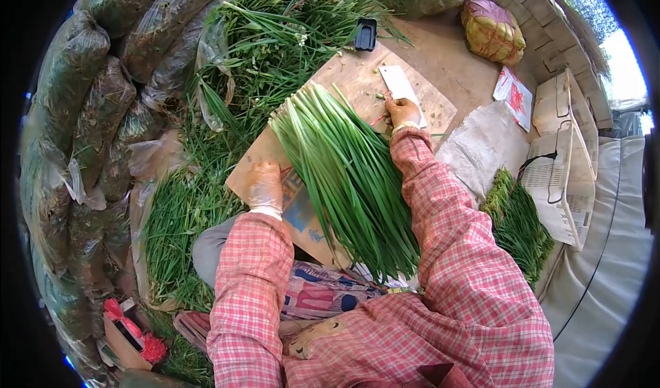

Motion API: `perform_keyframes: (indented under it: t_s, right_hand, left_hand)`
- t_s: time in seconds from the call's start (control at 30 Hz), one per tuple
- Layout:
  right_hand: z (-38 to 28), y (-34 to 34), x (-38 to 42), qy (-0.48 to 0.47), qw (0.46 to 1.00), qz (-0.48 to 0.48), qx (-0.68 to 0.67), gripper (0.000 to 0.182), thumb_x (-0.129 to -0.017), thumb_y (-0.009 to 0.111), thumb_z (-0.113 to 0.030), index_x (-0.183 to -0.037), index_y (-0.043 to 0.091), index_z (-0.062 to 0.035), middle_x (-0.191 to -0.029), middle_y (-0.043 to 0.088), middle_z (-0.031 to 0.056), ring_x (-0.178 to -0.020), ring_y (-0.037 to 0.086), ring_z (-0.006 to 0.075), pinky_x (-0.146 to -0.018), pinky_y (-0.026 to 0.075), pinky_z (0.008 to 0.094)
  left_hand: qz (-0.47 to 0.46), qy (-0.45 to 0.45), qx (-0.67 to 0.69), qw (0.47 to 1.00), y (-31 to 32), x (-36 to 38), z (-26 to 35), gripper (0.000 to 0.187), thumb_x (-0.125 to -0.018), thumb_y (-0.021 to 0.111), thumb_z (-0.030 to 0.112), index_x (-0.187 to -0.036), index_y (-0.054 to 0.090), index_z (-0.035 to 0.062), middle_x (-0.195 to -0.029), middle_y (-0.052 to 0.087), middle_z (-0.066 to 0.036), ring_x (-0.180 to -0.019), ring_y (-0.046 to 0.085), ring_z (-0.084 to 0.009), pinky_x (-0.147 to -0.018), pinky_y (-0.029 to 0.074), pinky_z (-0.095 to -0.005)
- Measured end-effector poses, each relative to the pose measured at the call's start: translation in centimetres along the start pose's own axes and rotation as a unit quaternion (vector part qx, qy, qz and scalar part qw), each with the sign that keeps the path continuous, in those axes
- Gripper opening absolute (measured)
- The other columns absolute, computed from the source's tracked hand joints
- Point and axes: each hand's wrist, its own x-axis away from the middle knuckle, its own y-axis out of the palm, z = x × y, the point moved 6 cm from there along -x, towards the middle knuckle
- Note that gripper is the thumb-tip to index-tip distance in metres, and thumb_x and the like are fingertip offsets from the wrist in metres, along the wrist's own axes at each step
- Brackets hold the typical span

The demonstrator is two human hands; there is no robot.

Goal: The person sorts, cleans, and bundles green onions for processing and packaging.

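A large bunch of garlic chives (344, 175) lies across a wooden board (440, 102), pale stem ends toward the top left and green tips toward me. A thin red tie (378, 120) shows at the bunch's right side, and a bit of red shows at its left side. My right hand (404, 113) is closed on the red tie, beside a white rectangular blade (399, 84) lying on the board. My left hand (264, 185), in a thin clear glove, is closed at the left of the bunch, apparently on the tie's other end; its fingertips are partly hidden.
Loose chives (275, 44) are heaped at the upper left. Filled plastic bags (69, 106) line the left. A small black tray (366, 34) sits at the board's top corner. White crates (550, 181) and another chive bunch (519, 226) stand right. A wrapped bundle (493, 29) lies behind.
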Motion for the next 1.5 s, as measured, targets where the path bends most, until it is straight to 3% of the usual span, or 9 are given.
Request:
perform_keyframes:
  t_s: [0.2, 0.37, 0.6, 0.73, 0.83, 1.0, 1.13, 1.23, 1.5]
  right_hand:
    - [-0.3, -0.1, 0.7, 0.038, 0.993, -0.071, -0.082, 0.011, -0.073, 0.065, -0.011, -0.078, 0.06, -0.0024, -0.059, 0.055, 0.0032, -0.039, 0.043, 0.0097, -0.034, 0.032, 0.0243]
    - [-1.1, 0.5, 2.1, -0.117, 0.988, -0.101, -0.028, 0.015, -0.07, 0.068, -0.013, -0.075, 0.06, -0.0018, -0.062, 0.056, 0.0031, -0.055, 0.049, 0.0099, -0.052, 0.04, 0.024]
    - [-1.4, 2.0, 4.6, -0.171, 0.977, -0.127, -0.027, 0.013, -0.07, 0.066, -0.013, -0.073, 0.06, -0.0024, -0.063, 0.057, 0.0016, -0.058, 0.05, 0.0092, -0.057, 0.041, 0.0229]
    - [-0.6, 2.0, 4.7, -0.18, 0.978, -0.098, -0.048, 0.013, -0.07, 0.067, -0.014, -0.074, 0.061, -0.003, -0.062, 0.057, 0.0021, -0.058, 0.049, 0.0092, -0.056, 0.041, 0.0237]
    - [-0.3, 1.9, 4.3, -0.174, 0.98, -0.091, -0.038, 0.014, -0.069, 0.067, -0.015, -0.073, 0.06, -0.0031, -0.062, 0.056, 0.0021, -0.058, 0.049, 0.0092, -0.056, 0.042, 0.0239]
    - [-0.3, 2.1, 4.8, -0.172, 0.98, -0.1, -0.025, 0.013, -0.071, 0.067, -0.014, -0.075, 0.061, -0.0027, -0.066, 0.059, 0.0029, -0.062, 0.052, 0.0108, -0.059, 0.043, 0.0243]
    - [-1.3, 1.9, 5.9, -0.16, 0.98, -0.11, -0.042, 0.014, -0.072, 0.067, -0.013, -0.076, 0.06, -0.0016, -0.066, 0.059, 0.0025, -0.06, 0.052, 0.0098, -0.058, 0.042, 0.0233]
    - [-0.3, 2.3, 4.7, -0.165, 0.977, -0.117, -0.066, 0.014, -0.071, 0.067, -0.013, -0.075, 0.06, -0.0018, -0.064, 0.059, 0.0022, -0.059, 0.051, 0.0092, -0.057, 0.042, 0.023]
    - [-1.1, 2.3, 4.7, -0.17, 0.979, -0.092, 0.071, 0.017, -0.068, 0.066, -0.019, -0.076, 0.062, -0.0044, -0.065, 0.061, 0.0077, -0.061, 0.055, 0.0155, -0.06, 0.044, 0.0279]
  left_hand:
    - [-0.079, -0.024, 0.05, 0.995, -0.6, 0.8, 1.0, 0.008, -0.074, 0.056, 0.011, -0.08, 0.06, 0.0079, -0.082, 0.06, -0.014, -0.082, 0.058, -0.0293, -0.071, 0.047, -0.0382]
    - [-0.166, -0.079, 0.073, 0.98, -1.6, 3.3, 1.0, 0.011, -0.075, 0.055, 0.01, -0.081, 0.064, 0.0061, -0.089, 0.061, -0.017, -0.086, 0.06, -0.0282, -0.073, 0.048, -0.0367]
    - [0.079, -0.041, 0.372, 0.924, -8.2, 4.9, 3.8, 0.007, -0.076, 0.058, 0.009, -0.079, 0.06, 0.0022, -0.078, 0.058, -0.012, -0.076, 0.058, -0.0273, -0.066, 0.045, -0.035]
    - [0.205, 0.014, 0.538, 0.817, -7.5, 2.9, 4.6, 0.006, -0.078, 0.058, 0.006, -0.081, 0.059, 0.0015, -0.079, 0.058, -0.008, -0.07, 0.059, -0.0187, -0.062, 0.046, -0.0283]
    - [0.044, -0.075, 0.778, 0.622, -6.3, 1.4, 5.5, 0.009, -0.086, 0.053, 0.009, -0.086, 0.058, 0.0016, -0.085, 0.059, -0.006, -0.063, 0.056, -0.0103, -0.056, 0.046, -0.022]
    - [0.141, -0.18, 0.709, 0.667, -6.0, 3.5, 0.1, 0.008, -0.083, 0.053, 0.004, -0.088, 0.059, 0.0015, -0.084, 0.059, -0.004, -0.064, 0.055, -0.0087, -0.058, 0.046, -0.0212]
    - [0.159, -0.104, 0.446, 0.875, -8.3, 3.0, -0.3, 0.011, -0.078, 0.058, 0.002, -0.089, 0.061, 0.003, -0.084, 0.056, -0.001, -0.069, 0.053, -0.0092, -0.062, 0.044, -0.0224]
    - [0.183, 0.027, 0.406, 0.895, -11.2, 2.0, 5.0, 0.011, -0.076, 0.062, 0.005, -0.087, 0.061, 0.0043, -0.08, 0.054, -0.003, -0.066, 0.052, -0.0111, -0.061, 0.044, -0.0225]
    - [0.135, -0.012, 0.366, 0.921, -8.3, -0.5, 10.3, 0.034, -0.069, 0.069, 0.009, -0.101, 0.055, 0.0051, -0.066, 0.046, -0.004, -0.059, 0.046, -0.0173, -0.056, 0.041, -0.0303]
